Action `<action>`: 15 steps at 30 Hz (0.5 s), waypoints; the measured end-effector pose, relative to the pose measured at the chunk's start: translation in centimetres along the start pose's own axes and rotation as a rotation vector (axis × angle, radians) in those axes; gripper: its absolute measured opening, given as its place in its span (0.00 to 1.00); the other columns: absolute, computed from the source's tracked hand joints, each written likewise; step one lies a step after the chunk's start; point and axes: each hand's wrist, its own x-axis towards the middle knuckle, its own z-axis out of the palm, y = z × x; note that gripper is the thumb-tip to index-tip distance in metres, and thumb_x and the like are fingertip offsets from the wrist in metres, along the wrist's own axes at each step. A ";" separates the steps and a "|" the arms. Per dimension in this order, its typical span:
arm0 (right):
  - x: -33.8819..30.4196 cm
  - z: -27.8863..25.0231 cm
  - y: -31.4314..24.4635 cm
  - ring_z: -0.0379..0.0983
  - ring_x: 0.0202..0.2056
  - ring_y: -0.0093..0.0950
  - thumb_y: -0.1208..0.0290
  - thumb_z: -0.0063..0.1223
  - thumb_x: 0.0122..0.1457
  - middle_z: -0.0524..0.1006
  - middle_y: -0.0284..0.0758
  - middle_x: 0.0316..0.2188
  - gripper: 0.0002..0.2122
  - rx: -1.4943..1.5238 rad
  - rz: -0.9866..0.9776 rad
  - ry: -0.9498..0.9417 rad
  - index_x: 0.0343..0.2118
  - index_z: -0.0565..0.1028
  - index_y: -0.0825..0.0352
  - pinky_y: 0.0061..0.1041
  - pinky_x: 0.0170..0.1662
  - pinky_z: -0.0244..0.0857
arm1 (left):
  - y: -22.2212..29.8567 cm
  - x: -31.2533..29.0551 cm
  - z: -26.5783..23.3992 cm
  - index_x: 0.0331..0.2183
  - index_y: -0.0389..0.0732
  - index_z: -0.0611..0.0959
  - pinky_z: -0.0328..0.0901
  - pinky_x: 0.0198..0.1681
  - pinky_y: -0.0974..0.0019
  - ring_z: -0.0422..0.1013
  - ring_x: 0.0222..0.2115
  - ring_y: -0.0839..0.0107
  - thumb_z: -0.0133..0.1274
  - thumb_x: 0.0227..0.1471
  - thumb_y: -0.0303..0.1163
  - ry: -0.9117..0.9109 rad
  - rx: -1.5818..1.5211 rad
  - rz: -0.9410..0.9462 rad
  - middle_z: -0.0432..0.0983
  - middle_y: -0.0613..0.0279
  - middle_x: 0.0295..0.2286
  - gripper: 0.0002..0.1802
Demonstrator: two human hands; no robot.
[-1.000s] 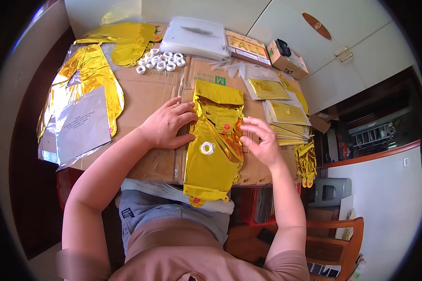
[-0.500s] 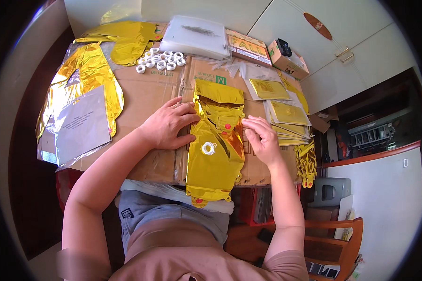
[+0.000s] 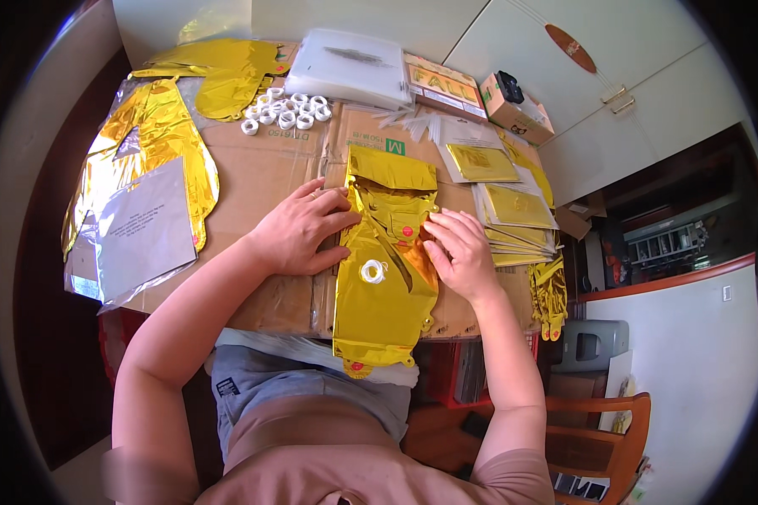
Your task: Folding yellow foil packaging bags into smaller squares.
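A folded gold foil balloon (image 3: 370, 316) lies lengthwise before me, its near end hanging past the table edge. A small coil of white ribbon (image 3: 373, 270) rests on top of it, touched by neither hand. My left hand (image 3: 307, 227) lies against the foil's left edge, fingers and thumb spread, fingertips just on the foil. At the opposite edge, the bent fingers and thumb of my right hand (image 3: 461, 252) close on the foil's side, where it is creased and gleams orange. The undersides of those fingertips are hidden.
Several white ribbon rolls (image 3: 289, 118) lie at the back, beside a stack of clear plastic sleeves (image 3: 349, 67). Gold foil balloons (image 3: 189, 126) and a grey printed sheet (image 3: 147, 215) occupy the left. On the right stand flat gold packets (image 3: 518, 206); boxes (image 3: 518, 109) are behind them.
My right hand has shifted slightly left, its fingertips now over the foil's right edge. My left hand and the ribbon coil keep almost the same place.
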 end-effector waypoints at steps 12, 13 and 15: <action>5.7 -0.9 3.1 0.78 0.38 0.33 0.72 0.61 0.57 0.81 0.37 0.35 0.08 0.285 0.244 0.032 0.39 0.82 0.67 0.30 0.44 0.71 | 0.0 -0.1 0.0 0.50 0.42 0.79 0.52 0.65 0.44 0.66 0.55 0.57 0.62 0.48 0.42 0.018 -0.001 -0.008 0.73 0.55 0.47 0.28; 7.1 -0.5 4.1 0.78 0.38 0.30 0.73 0.61 0.58 0.81 0.36 0.36 0.09 0.318 0.290 -0.011 0.40 0.81 0.67 0.28 0.44 0.71 | -0.1 -0.1 0.0 0.49 0.42 0.79 0.53 0.65 0.44 0.66 0.55 0.57 0.62 0.47 0.42 0.023 -0.001 -0.003 0.73 0.55 0.46 0.28; 9.8 0.9 6.2 0.77 0.38 0.25 0.74 0.60 0.59 0.81 0.33 0.38 0.10 0.388 0.378 -0.094 0.43 0.81 0.68 0.23 0.45 0.70 | 0.0 0.0 -0.1 0.48 0.41 0.79 0.53 0.65 0.44 0.67 0.54 0.56 0.62 0.47 0.41 0.027 -0.009 -0.003 0.73 0.55 0.46 0.27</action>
